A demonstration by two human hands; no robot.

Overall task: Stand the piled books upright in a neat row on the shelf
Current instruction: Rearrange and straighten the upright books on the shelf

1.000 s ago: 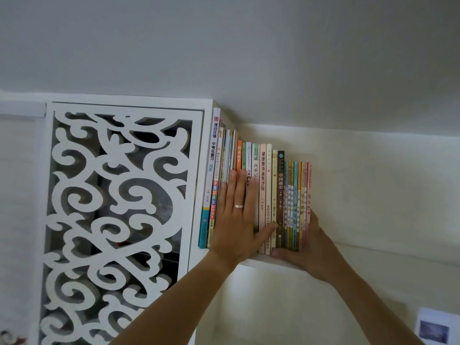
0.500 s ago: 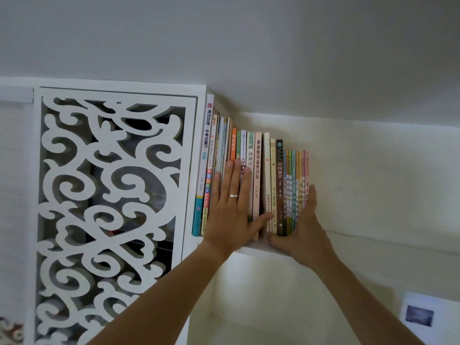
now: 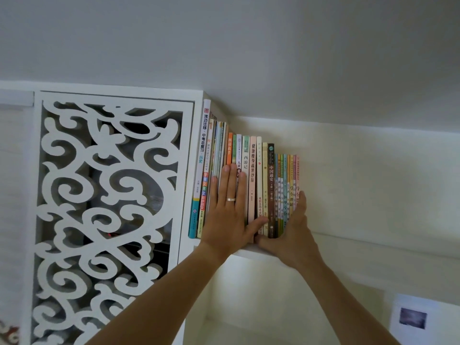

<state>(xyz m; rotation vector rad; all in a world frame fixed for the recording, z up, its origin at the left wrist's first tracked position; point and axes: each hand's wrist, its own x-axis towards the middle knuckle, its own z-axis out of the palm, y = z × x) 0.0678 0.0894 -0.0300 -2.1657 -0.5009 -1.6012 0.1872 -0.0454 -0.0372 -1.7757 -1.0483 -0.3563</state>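
Note:
A row of upright books [image 3: 256, 185] stands on a white shelf [image 3: 373, 247], packed against the cabinet side at the left. My left hand [image 3: 229, 212], wearing a ring, lies flat with fingers together against the spines of the left-hand books. My right hand [image 3: 291, 232] cups the right end of the row, its fingers against the last pink book [image 3: 296, 175] and its thumb along the bottom of the spines. Neither hand closes around any book.
A white cabinet door with carved scroll fretwork [image 3: 107, 215] fills the left. The ceiling is close above the tallest books. The shelf runs on bare to the right of the row. A small picture [image 3: 413, 317] hangs on the wall at lower right.
The right hand's fingers have risen along the last book's side while the left hand stays flat on the spines. The camera has shifted slightly.

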